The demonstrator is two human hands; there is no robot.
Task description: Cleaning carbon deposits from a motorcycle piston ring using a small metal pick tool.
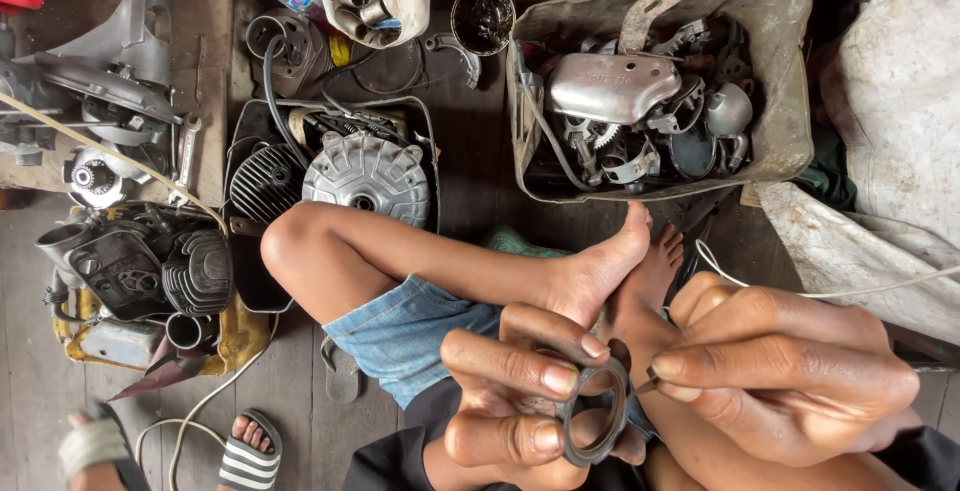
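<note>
A dark notched metal ring (596,411), judged light, rigid and probably greasy, is pinched at its rim by the left hand (515,401) above the lap, while a thin pointed tool (645,387) is gripped in the right hand (790,376) against its edge.

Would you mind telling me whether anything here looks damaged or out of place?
The dark ring in the left hand has an uneven, notched outline, while the right hand works a thin tool at its edge. The parts bin looks dented and overfilled.
</note>
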